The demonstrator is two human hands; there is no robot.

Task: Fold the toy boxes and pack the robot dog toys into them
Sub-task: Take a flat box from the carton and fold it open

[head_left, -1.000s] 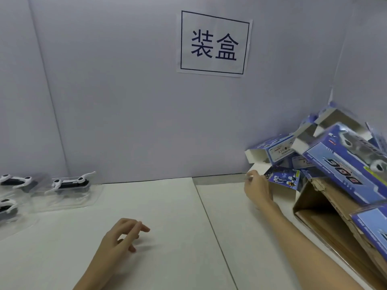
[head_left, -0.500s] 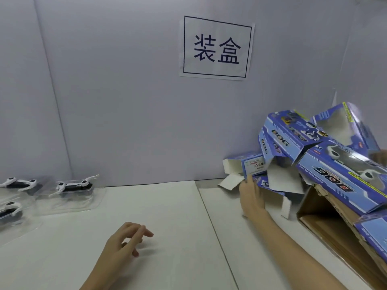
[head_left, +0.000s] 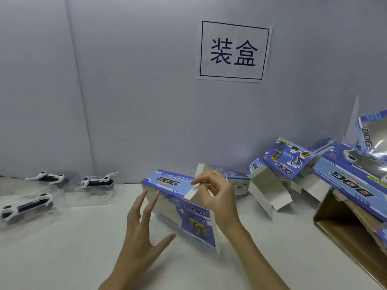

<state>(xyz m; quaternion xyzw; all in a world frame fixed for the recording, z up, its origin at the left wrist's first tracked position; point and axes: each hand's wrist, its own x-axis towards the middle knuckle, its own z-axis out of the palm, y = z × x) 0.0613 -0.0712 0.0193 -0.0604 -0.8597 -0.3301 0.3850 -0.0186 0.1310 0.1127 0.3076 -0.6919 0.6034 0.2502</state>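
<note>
A blue toy box printed "DOG" stands tilted on the white table in the middle, partly unfolded. My right hand pinches a white flap at its top edge. My left hand is raised beside the box's left end with straight, spread fingers, just short of it. Three black-and-white robot dog toys in clear plastic trays lie at the left: one near the front, one at the back and one to its right.
A heap of blue toy boxes, some unfolded, lies at the back right. More boxes rest on a tipped brown cardboard carton at the right edge. A grey wall with a paper sign closes off the back.
My right hand has pulled one box out of the heap to the middle of the table. My left hand has lifted off the table and moved up to the box's left end.
</note>
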